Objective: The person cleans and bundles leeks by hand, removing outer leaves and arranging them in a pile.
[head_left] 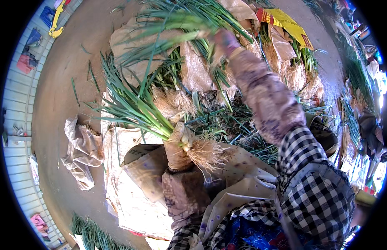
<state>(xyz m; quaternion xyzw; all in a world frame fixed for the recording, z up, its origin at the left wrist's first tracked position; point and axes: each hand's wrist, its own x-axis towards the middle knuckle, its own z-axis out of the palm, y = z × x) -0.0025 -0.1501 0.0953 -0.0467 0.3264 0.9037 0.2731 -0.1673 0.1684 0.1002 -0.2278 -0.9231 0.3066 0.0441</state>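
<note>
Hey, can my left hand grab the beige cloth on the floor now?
Probably not without letting go first: the left hand looks full, gripping green onions, and the cloth lies out past the pale sheet.

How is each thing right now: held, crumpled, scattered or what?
Long green-leaved bunch with pale stringy roots: held in left fingers
Right fingers: blurred, grip unclear
Beige cloth piece: crumpled, lying on brown floor
Yellow-and-red sheet: spread over pale-rooted green bundles
Thin green leaf scraps: scattered loosely
</note>
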